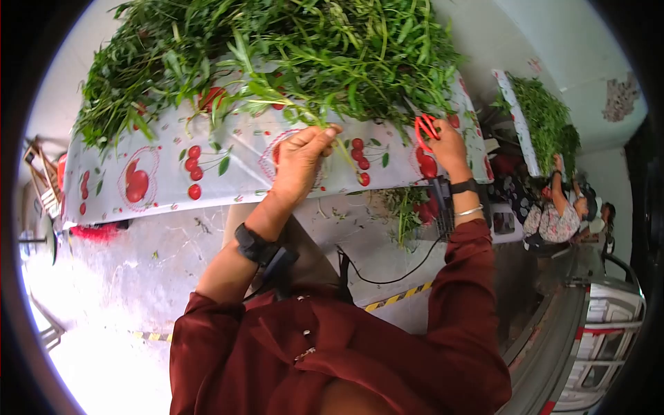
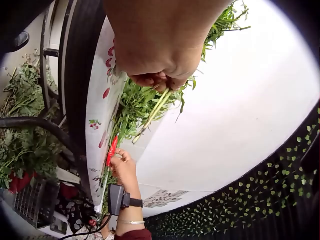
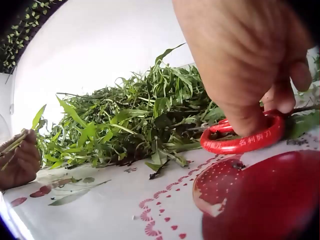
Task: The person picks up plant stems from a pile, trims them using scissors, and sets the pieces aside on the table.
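My left hand (image 1: 302, 160) pinches pale green stems (image 1: 344, 153) between thumb and fingers, above the table's front part. In the left wrist view the cut-looking stem ends (image 2: 156, 111) stick out below the left hand (image 2: 160, 55). My right hand (image 1: 448, 146) holds red-handled scissors (image 1: 425, 129), fingers through the loops, at the edge of the leafy pile (image 1: 332, 55). The right wrist view shows the red handles (image 3: 242, 142) low over the tablecloth under the right hand (image 3: 250, 70); the blades are partly hidden among the leaves.
A cherry-print tablecloth (image 1: 235, 166) covers the table. Greens and a crate (image 2: 35, 200) stand below it. At the right, people (image 1: 553, 218) sit by another table of greens (image 1: 543, 114). A cable (image 1: 387, 282) hangs near the right arm.
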`<move>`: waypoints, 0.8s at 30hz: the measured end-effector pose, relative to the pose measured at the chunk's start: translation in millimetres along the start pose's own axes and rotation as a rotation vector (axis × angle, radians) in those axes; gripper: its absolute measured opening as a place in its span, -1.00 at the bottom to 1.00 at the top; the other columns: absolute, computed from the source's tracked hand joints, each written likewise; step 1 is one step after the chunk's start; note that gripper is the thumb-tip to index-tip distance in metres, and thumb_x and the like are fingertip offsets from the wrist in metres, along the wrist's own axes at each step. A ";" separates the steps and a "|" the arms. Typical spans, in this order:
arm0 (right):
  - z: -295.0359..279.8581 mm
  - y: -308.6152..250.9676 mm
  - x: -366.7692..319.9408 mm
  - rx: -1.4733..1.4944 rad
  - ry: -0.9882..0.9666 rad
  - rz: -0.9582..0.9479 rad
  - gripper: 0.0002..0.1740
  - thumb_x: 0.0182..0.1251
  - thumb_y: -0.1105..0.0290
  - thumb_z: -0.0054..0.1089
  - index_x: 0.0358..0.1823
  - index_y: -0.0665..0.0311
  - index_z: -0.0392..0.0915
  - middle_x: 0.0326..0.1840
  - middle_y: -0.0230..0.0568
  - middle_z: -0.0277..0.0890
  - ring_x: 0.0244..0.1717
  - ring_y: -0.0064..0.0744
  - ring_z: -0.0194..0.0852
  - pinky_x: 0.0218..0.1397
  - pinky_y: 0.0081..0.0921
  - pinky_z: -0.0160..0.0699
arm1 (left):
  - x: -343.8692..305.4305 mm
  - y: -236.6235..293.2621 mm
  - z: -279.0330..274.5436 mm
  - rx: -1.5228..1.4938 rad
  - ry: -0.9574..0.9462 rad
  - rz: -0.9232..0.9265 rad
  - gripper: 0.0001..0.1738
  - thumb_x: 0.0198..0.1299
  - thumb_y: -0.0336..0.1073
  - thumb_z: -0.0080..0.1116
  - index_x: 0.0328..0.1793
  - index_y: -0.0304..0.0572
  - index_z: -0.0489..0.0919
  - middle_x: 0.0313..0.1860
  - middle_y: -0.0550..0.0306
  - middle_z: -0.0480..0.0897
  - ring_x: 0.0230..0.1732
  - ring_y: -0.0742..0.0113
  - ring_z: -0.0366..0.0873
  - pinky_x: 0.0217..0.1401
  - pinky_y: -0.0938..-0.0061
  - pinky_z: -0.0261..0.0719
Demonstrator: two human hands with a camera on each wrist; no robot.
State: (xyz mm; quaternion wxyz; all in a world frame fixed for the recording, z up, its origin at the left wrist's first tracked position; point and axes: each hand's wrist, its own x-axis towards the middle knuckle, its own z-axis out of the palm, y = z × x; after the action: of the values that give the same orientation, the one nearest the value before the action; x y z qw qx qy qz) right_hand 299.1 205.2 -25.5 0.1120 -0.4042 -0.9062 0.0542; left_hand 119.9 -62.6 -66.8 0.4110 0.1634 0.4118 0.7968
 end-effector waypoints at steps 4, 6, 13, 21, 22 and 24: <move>-18.9 -12.1 -2.8 -0.023 -0.048 -0.009 -0.62 -0.03 0.39 0.19 -0.10 0.24 0.51 -0.27 -0.03 0.58 -0.22 -0.05 0.55 -0.15 -0.22 0.47 | -2.0 4.7 6.9 0.030 -0.001 0.060 -0.81 0.25 -0.24 0.14 -0.21 -0.19 0.66 -0.58 0.41 0.46 -0.65 0.72 0.20 -0.61 0.78 0.12; -19.1 -0.3 -2.6 -0.025 -0.043 0.001 -0.61 -0.03 0.38 0.19 -0.10 0.28 0.51 -0.28 -0.04 0.58 -0.25 -0.09 0.57 -0.18 -0.26 0.47 | -0.9 3.8 5.4 0.016 0.005 0.065 -0.81 0.25 -0.24 0.13 -0.22 -0.20 0.66 -0.57 0.40 0.48 -0.64 0.71 0.22 -0.59 0.78 0.13; -35.5 -13.8 -56.0 0.979 -0.282 0.252 -0.83 0.18 0.31 0.20 -0.26 0.20 0.49 -0.57 -0.60 0.27 -0.59 -0.80 0.04 -0.59 -0.73 -0.05 | 2.1 -1.8 3.6 -0.076 -0.006 0.056 -0.79 0.23 -0.29 0.15 -0.18 -0.30 0.65 -0.46 0.31 0.55 -0.42 0.62 0.36 -0.29 0.71 0.32; -9.2 -54.3 -133.5 0.967 -0.150 -0.042 -0.79 0.09 0.52 0.15 -0.24 0.30 0.37 -0.42 -0.37 0.39 -0.37 -0.62 0.37 -0.30 -0.59 0.39 | 0.2 6.3 9.5 -0.044 0.060 -0.015 -0.83 0.24 -0.29 0.14 -0.28 -0.26 0.62 -0.47 0.25 0.57 -0.56 0.66 0.33 -0.52 0.78 0.22; -7.7 -55.1 -138.1 0.970 -0.148 -0.038 -0.79 0.09 0.52 0.15 -0.24 0.30 0.37 -0.42 -0.37 0.39 -0.37 -0.62 0.37 -0.30 -0.59 0.39 | 4.4 0.6 7.7 -0.053 0.056 0.013 -0.81 0.24 -0.28 0.13 -0.24 -0.26 0.62 -0.49 0.27 0.56 -0.59 0.67 0.30 -0.56 0.78 0.18; -5.5 -55.8 -145.9 0.765 -0.114 -0.058 -0.77 0.13 0.51 0.16 -0.19 0.30 0.36 -0.44 -0.23 0.45 -0.36 -0.40 0.49 -0.28 -0.48 0.44 | 6.2 -2.8 6.7 -0.056 0.051 0.035 -0.80 0.24 -0.27 0.13 -0.20 -0.27 0.62 -0.51 0.28 0.54 -0.62 0.69 0.27 -0.60 0.78 0.13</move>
State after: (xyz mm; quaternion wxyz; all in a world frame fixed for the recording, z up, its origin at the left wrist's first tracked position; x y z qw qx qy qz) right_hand 354.8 59.3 -32.9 0.2057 -0.3037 -0.8362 0.4076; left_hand 121.6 -53.2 -65.5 0.3906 0.1385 0.3967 0.8190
